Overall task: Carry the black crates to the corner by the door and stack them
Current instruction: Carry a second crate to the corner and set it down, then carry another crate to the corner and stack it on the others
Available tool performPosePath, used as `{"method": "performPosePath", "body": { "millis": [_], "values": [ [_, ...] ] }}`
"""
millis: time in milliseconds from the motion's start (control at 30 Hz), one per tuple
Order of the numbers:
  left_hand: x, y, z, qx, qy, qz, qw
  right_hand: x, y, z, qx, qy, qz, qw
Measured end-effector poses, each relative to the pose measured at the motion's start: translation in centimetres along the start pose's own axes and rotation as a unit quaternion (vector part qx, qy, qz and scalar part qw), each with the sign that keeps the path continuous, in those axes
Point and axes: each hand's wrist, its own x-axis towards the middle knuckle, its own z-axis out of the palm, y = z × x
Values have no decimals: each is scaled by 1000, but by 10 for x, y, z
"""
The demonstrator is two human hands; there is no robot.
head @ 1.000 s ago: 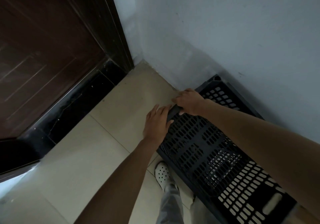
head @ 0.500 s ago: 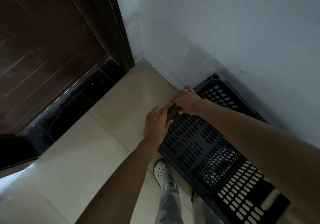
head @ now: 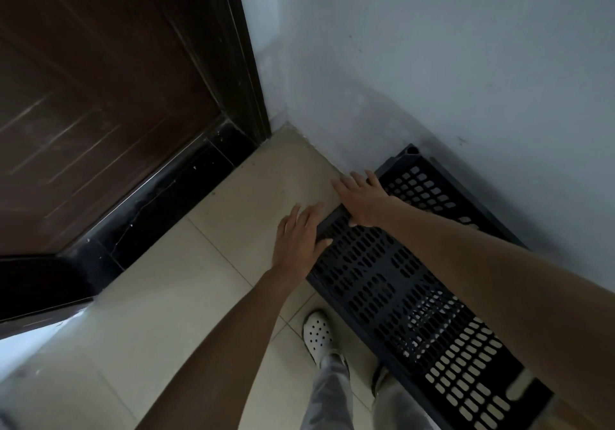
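Note:
A black perforated crate (head: 392, 283) stands on the tiled floor against the pale wall, a short way right of the corner by the door. My left hand (head: 299, 236) lies with straight fingers against the crate's near-left rim. My right hand (head: 362, 196) rests flat over the crate's far-left rim, fingers spread and extended. My right forearm crosses over the crate and hides part of its far side. Neither hand grips anything.
A dark brown door (head: 100, 97) with a black frame (head: 246, 63) and black threshold (head: 159, 203) fills the left. The pale wall (head: 432, 63) runs along the right. Beige floor tiles (head: 266, 176) lie bare between door and crate. My white shoe (head: 317, 333) stands near the crate.
My right hand has let go of the crate rim it was gripping and now lies flat with fingers spread. My left hand has stayed against the rim.

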Motion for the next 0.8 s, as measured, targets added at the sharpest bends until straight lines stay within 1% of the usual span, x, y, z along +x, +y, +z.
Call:
{"method": "performPosePath", "body": {
  "millis": [67,167,267,367,500,600,700,800],
  "values": [
    [-13,-2,-8,7,-3,-5,1000,-18,-8,0,2,-1,-13,1000],
    [-38,3,-26,1,-3,-27,1000,-53,-20,-5,17,18,-21,999],
    [-75,15,-49,-9,23,-45,999,-90,-28,-16,28,29,-32,999],
    [-125,22,-68,-9,50,-84,995,-134,-40,-24,55,36,-49,997],
    [-197,41,-83,-20,105,-147,983,-197,-69,-31,40,39,-94,994],
    [-250,59,-88,-7,148,-179,973,-236,-98,-42,26,74,-131,988],
    [-310,70,-82,7,173,-210,962,-274,-129,-49,10,104,-163,981],
    [-375,77,-72,33,191,-253,948,-307,-162,-45,-22,102,-203,974]
  ]
}}
